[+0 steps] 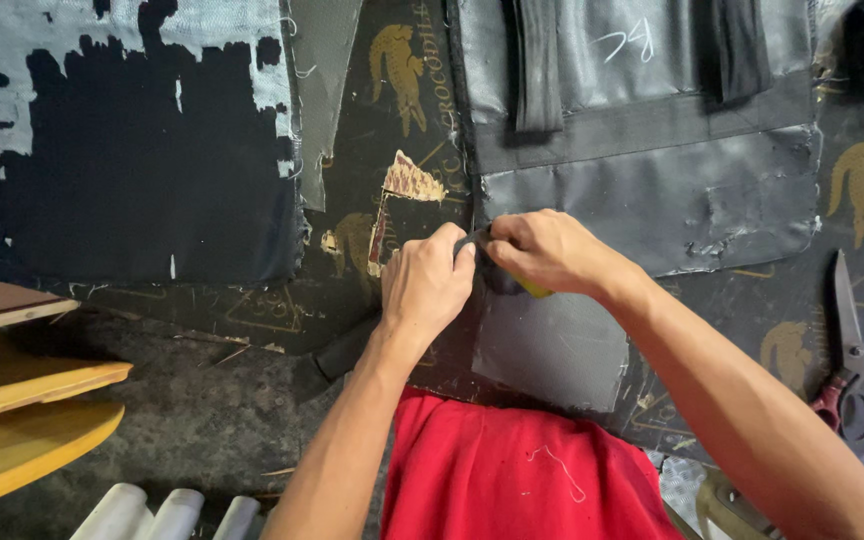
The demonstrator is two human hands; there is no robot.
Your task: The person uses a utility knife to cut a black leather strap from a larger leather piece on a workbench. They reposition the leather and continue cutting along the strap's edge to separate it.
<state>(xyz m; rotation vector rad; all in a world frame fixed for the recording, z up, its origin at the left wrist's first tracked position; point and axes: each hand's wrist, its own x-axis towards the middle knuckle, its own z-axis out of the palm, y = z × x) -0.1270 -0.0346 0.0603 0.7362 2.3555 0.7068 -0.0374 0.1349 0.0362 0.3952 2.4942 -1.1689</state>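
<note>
**Hands pinched on the grey patch's top edge**

Your left hand [428, 283] and right hand [542, 250] meet at the upper edge of the grey patch [552, 345], which lies flat on the table [192, 400] just in front of your red shirt [522, 470]; both hands are closed, thumb against fingers, pinching the edge of that patch at one small spot; a sliver of something yellow [535, 290] shows under the right hand, and I cannot tell what it is.

By my reading you are working the edge itself, folding or pressing it down, and are at the corner nearest the left hand; the next move calls for a firm pinch from the left while the right slides along the edge, so the fold does not spring back; keep the patch flat on the table as you go.

Around you: a large grey leather panel [652, 190] with two black straps [537, 65] lies just beyond the hands, its lower border touching or overlapping the patch, and that may crowd the right hand; a black sheet with peeling white [142, 170] sits well to the left; scissors [845, 340] with red handles lie to the right, near your right forearm, blades pointing away; yellow boards [22, 400] stack at the left edge; white tubes [172, 515] stand by your left elbow; a black strip [342, 352] runs under the left wrist and could snag it.
</note>
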